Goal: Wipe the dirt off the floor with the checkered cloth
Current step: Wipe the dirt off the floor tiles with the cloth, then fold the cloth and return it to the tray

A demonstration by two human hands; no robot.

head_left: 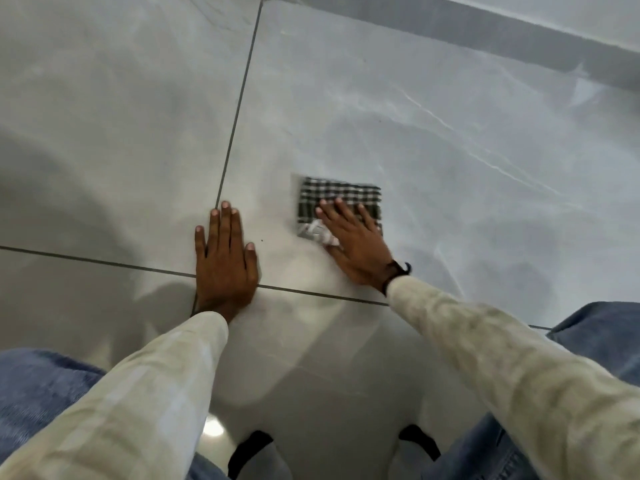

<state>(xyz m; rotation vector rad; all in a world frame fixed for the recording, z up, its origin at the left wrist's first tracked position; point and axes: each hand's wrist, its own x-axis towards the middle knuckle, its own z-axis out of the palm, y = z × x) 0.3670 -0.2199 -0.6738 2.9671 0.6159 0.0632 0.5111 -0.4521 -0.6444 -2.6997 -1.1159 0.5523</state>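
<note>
A folded black-and-white checkered cloth point(337, 194) lies flat on the glossy grey tiled floor point(450, 140), slightly blurred. My right hand point(353, 244) presses on its near half, fingers spread over the fabric and a crumpled corner under the thumb. My left hand point(225, 258) rests flat on the floor to the left of the cloth, palm down, fingers apart, holding nothing, right at a crossing of grout lines. A tiny dark speck point(261, 241) sits on the tile between the two hands.
Dark grout lines point(239, 109) divide the large tiles. A grey skirting strip point(519, 39) runs along the wall at the top right. My knees in blue jeans point(602, 337) flank the lower corners, and dark sandal straps point(249, 448) show at the bottom.
</note>
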